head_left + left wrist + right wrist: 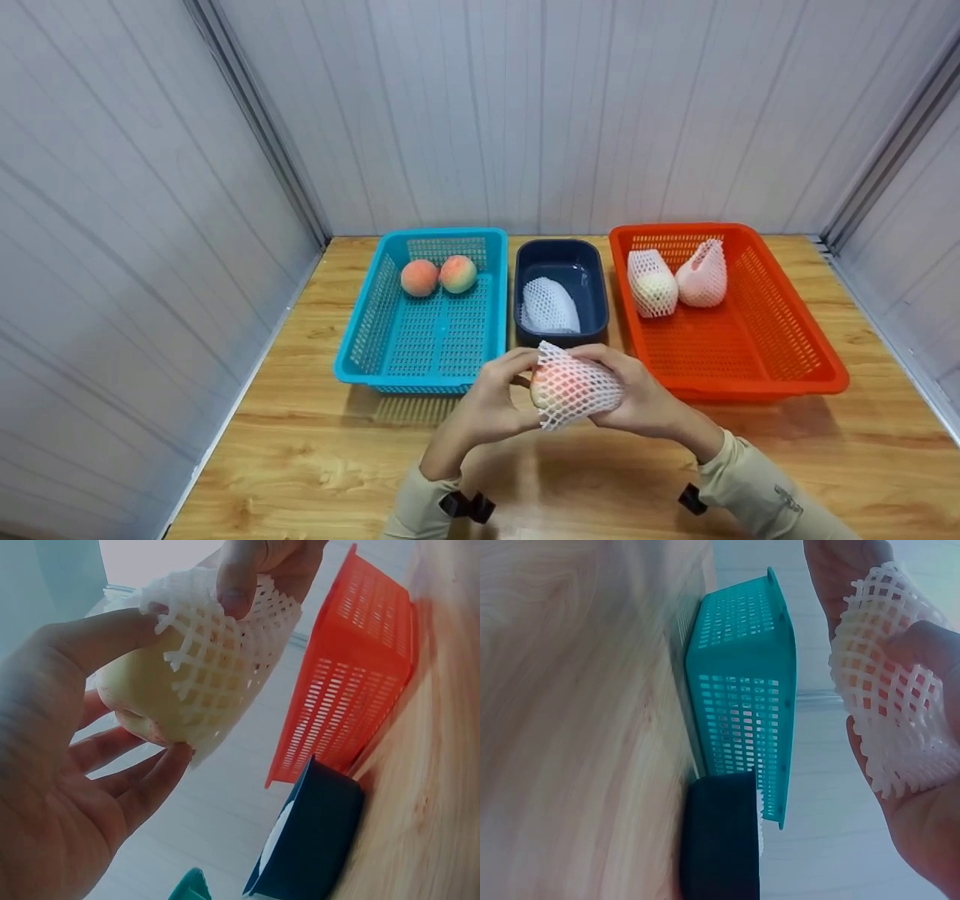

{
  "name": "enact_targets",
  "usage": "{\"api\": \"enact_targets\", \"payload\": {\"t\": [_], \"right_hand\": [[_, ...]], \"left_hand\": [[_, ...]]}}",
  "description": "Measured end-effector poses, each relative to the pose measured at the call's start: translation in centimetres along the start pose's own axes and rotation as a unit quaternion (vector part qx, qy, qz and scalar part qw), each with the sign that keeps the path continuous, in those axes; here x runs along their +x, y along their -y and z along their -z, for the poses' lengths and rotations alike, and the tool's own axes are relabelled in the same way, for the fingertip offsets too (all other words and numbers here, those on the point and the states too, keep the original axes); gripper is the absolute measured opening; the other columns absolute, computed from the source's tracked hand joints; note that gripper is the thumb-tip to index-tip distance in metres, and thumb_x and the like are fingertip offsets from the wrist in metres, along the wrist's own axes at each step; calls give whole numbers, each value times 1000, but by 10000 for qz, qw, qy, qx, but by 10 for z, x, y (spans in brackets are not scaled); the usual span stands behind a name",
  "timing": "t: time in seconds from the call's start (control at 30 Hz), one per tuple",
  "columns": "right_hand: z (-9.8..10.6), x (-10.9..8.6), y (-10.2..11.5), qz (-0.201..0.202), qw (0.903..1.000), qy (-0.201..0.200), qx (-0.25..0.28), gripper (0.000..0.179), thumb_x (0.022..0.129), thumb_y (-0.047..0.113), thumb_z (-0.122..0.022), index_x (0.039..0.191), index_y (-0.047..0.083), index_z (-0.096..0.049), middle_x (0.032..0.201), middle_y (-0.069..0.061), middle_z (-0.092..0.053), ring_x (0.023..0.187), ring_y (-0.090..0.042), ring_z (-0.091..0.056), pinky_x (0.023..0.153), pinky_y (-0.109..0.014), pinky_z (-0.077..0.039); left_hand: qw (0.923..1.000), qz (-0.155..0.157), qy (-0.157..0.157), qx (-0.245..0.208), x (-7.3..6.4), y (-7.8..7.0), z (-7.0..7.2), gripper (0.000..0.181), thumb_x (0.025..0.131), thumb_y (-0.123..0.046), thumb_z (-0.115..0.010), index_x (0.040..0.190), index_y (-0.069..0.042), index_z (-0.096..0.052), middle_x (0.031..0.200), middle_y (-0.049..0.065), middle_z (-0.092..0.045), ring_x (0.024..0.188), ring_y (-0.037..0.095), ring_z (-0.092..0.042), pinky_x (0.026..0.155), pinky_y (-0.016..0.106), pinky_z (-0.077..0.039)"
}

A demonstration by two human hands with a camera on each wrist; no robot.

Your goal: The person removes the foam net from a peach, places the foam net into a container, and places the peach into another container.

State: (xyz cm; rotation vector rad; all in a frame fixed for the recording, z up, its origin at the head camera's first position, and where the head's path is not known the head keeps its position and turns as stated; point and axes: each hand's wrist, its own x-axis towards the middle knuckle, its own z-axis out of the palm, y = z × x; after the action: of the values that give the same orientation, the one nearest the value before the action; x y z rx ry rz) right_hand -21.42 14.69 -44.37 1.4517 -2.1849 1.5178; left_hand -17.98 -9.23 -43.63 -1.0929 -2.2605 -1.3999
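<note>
A peach (pixel 135 694) is partly inside a white foam net sleeve (pixel 596 388), held up over the front of the table between both hands. My right hand (pixel 646 399) grips the covered end, with its thumb pressed on the mesh in the right wrist view. At the net's open rim, my left hand (pixel 491 405) has its thumb and a fingertip on the edge of the mesh. The left wrist view shows the peach's bare end sticking out toward the left palm. Some of the left fingers are hidden behind the fruit.
Two bare peaches (pixel 439 276) lie in a turquoise basket (pixel 442 349) on the left. In the middle, a navy tub (pixel 585 274) contains white foam nets (pixel 550 306). The red basket (pixel 750 345) on the right has two net-wrapped peaches (pixel 654 289). Pale panels enclose the table.
</note>
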Motion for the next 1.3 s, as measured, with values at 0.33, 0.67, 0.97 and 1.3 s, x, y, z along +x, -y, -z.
{"api": "enact_targets", "payload": {"t": [0.33,0.67,0.97,1.3], "right_hand": [[4,-11,-7,-48,9999,-90,21,61,64,-19,-78,120,-4,-61,114,-14,-65,98,-23,-61,88,-24,-48],[10,-21,-10,-502,9980,-366,70,47,70,-19,-75,112,0,-63,102,-9,-67,84,-20,-61,75,-25,-52],[13,-24,-11,-455,9979,-456,115,39,69,-21,-73,99,1,-65,89,-6,-67,75,-17,-60,68,-24,-52],[16,-42,-44,-503,9977,-458,-19,41,68,-21,-74,97,8,-68,84,-2,-67,70,-12,-59,63,-19,-50]], "left_hand": [[9981,379,93,-478,-9,5,6,65,67,1,-85,125,6,-57,122,15,-58,106,20,-57,75,27,-55],[9955,868,8,-389,-22,43,-2,72,65,-11,-87,127,-10,-51,120,4,-56,102,17,-59,76,33,-56],[9964,834,108,-92,-24,48,3,81,65,-14,-83,138,-21,-48,127,-3,-48,110,16,-52,86,34,-52],[9956,916,-30,212,-28,51,4,74,62,-16,-83,129,-20,-49,126,-4,-47,111,16,-51,88,35,-50]]}}
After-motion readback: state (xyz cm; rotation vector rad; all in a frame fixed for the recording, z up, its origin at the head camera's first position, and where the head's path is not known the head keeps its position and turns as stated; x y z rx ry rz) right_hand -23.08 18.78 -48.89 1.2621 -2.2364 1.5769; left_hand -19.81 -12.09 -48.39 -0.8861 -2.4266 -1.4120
